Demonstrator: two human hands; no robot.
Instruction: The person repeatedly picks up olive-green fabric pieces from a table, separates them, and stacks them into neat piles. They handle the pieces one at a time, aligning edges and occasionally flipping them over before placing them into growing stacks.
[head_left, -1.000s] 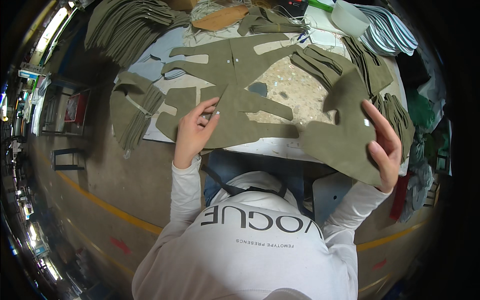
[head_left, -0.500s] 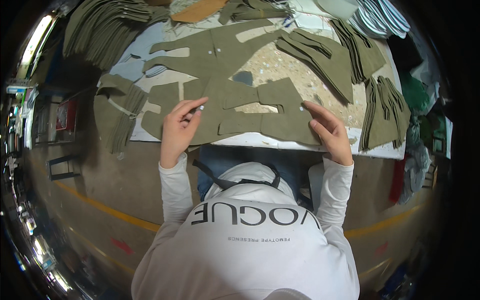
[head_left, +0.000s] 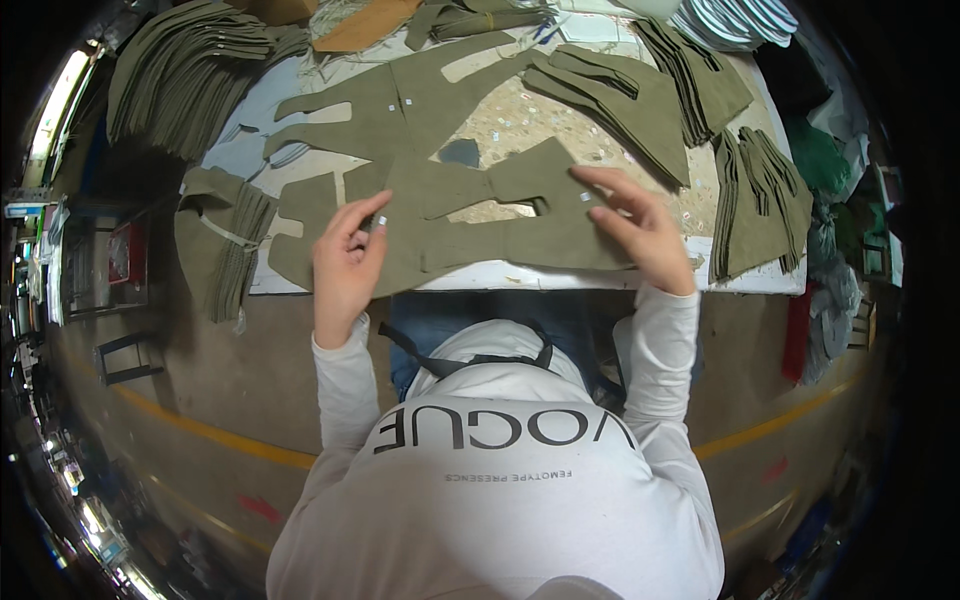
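Two olive-green cut fabric panels (head_left: pixel 455 205) with slots lie spread at the table's near edge, overlapping or joined; I cannot tell which. Over their left part is my left hand (head_left: pixel 347 255), fingers curled and thumb near the forefinger. A small white sticker (head_left: pixel 382 221) shows at its thumb tip and seems to be held there. My right hand (head_left: pixel 648 232) is open at the right end of the panels, thumb and forefinger apart. Between them another white sticker (head_left: pixel 585 197) sits on the fabric. Farther back lies a similar slotted piece (head_left: pixel 440 85) with two stickers.
Olive panel stacks stand at the far left (head_left: pixel 175 85), left edge (head_left: pixel 222 235), back right (head_left: pixel 685 85) and right edge (head_left: pixel 760 200). Pale stacked sheets (head_left: pixel 735 20) lie at the far right corner. A stool (head_left: pixel 127 358) stands on the floor at left.
The whole view has shifted and turned slightly. My right thumb and forefinger have moved inward around the sticker on the fabric. My left hand keeps nearly the same pose.
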